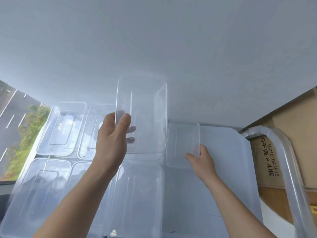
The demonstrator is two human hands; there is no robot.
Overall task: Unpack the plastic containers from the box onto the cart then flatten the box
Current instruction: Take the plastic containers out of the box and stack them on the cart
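My left hand (113, 140) grips the big container (145, 109) by its 9 o'clock rim, held up, long axis 12-to-6. My right hand (200, 160) pinches the small container (182, 143) at its 5 o'clock corner. Bare cart (226, 169) lies at 3 o'clock, so the right hand is nearer.

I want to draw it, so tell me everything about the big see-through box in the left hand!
The big container is clear, thin-looking plastic, rectangular with rounded corners and a rim, and it is empty. It is held up, tilted, above the other containers lying on the white cart. Only the left hand touches it, gripping its lower left edge. The fingers show through the plastic.
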